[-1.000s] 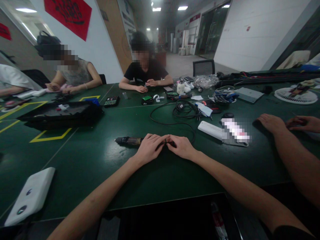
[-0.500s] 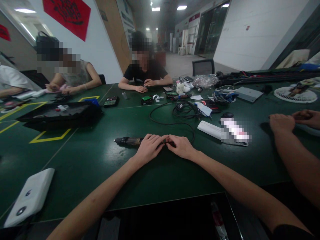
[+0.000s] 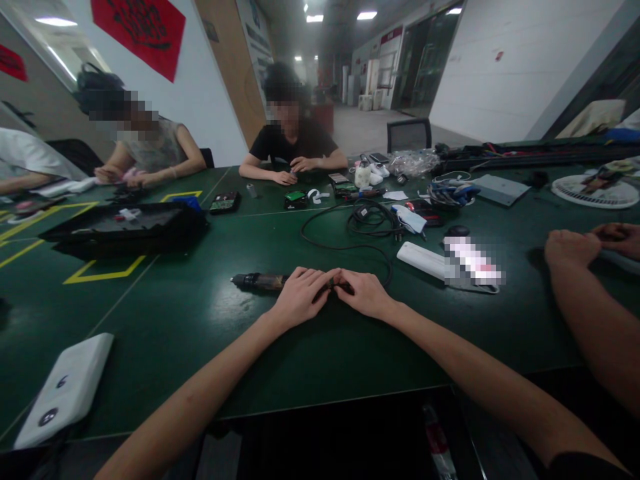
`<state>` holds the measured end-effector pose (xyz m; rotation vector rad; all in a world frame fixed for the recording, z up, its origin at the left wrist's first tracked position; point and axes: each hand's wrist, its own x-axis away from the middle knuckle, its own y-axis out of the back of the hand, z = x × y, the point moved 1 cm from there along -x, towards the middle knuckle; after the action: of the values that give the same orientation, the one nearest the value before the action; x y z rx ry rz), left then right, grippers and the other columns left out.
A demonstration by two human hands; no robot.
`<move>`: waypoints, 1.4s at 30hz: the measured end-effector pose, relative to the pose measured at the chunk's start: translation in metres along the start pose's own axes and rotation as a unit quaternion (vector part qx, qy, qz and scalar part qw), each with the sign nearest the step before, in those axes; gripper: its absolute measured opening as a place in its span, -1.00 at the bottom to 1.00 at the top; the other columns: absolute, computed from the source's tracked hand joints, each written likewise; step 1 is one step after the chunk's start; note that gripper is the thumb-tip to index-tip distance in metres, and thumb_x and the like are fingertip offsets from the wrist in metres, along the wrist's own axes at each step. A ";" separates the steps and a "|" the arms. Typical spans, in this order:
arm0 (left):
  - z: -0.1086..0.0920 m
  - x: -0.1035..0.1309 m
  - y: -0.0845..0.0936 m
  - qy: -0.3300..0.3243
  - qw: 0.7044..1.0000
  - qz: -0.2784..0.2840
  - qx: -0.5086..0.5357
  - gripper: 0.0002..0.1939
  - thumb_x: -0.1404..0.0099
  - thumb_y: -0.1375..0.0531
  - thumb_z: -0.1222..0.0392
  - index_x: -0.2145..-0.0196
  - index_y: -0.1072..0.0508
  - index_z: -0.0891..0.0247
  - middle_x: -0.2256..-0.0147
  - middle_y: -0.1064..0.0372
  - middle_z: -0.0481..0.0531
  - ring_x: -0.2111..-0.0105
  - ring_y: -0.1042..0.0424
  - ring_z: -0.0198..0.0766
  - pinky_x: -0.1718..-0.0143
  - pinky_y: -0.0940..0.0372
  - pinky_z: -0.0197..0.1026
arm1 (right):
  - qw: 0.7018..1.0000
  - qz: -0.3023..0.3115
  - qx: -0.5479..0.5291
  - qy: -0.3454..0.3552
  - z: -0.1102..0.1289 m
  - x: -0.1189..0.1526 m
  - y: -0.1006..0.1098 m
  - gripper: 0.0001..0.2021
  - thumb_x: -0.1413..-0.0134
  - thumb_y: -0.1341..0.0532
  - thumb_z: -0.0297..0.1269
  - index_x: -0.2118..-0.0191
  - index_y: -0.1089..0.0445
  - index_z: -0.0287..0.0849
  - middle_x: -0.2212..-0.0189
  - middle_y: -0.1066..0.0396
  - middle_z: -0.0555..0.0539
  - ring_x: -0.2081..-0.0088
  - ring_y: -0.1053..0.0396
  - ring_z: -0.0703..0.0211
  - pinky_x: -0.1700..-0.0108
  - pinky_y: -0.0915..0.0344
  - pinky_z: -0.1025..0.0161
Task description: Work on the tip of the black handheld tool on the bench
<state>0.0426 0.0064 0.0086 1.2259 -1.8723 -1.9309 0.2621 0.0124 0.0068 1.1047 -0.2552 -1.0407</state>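
A dark, worn electric screwdriver lies sideways on the green table, its tip pointing left. My left hand is closed over its rear part, fingers bent around the body. Close against it, my right hand pinches the tail end, where the black cable comes out. The fingertips of both hands meet there and hide that end of the tool. From the right hand the cable loops back to a coil farther up the table.
A white power bank lies at the near left, a black tray beyond it. Right of the cable are a white power strip and a lit phone. Another person's hands rest at the right; people sit across the table.
The view has shifted very slightly. Both hands stay on the screwdriver in nearly the same place, with only small finger movement at its tail end.
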 end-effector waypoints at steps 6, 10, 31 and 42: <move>0.002 0.000 -0.001 0.006 1.000 0.002 -0.001 -0.41 -0.47 -0.11 0.20 -0.40 -0.13 0.09 0.02 -0.51 0.08 0.03 -0.47 -0.10 -0.04 -0.23 0.02 | 1.000 0.000 -0.001 -0.001 -0.001 0.000 -0.002 -0.88 -0.33 -0.22 -0.29 0.06 -0.39 -0.11 0.19 -0.51 -0.04 0.25 -0.43 0.18 0.20 -0.23 0.28; 0.001 0.000 -0.001 0.006 1.000 0.001 0.003 -0.38 -0.46 -0.12 0.21 -0.41 -0.11 0.10 -0.01 -0.49 0.10 0.01 -0.46 -0.09 -0.05 -0.22 0.02 | 1.000 -0.002 0.003 0.000 -0.002 0.000 -0.002 -0.89 -0.33 -0.22 -0.30 0.07 -0.39 -0.11 0.19 -0.50 -0.04 0.24 -0.43 0.17 0.19 -0.23 0.28; -0.001 0.000 0.003 0.011 1.000 0.006 0.026 -0.33 -0.46 -0.12 0.20 -0.45 -0.03 0.09 0.01 -0.49 0.08 0.03 -0.46 -0.10 -0.05 -0.22 0.02 | 1.000 0.001 -0.005 0.005 0.001 0.000 0.002 -0.92 -0.33 -0.22 -0.30 0.09 -0.38 -0.09 0.21 -0.49 -0.02 0.27 -0.42 0.18 0.20 -0.24 0.27; 0.001 0.000 0.000 0.006 1.000 0.005 0.014 -0.32 -0.45 -0.13 0.21 -0.45 -0.03 0.09 0.02 -0.50 0.08 0.02 -0.47 -0.11 -0.06 -0.23 0.02 | 1.000 0.000 -0.003 0.003 0.001 0.000 0.001 -0.90 -0.31 -0.23 -0.30 0.08 -0.38 -0.09 0.19 -0.51 -0.03 0.25 -0.44 0.17 0.20 -0.23 0.27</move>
<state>0.0417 0.0072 0.0088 1.2306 -1.9033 -1.8949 0.2623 0.0117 0.0083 1.1012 -0.2470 -1.0371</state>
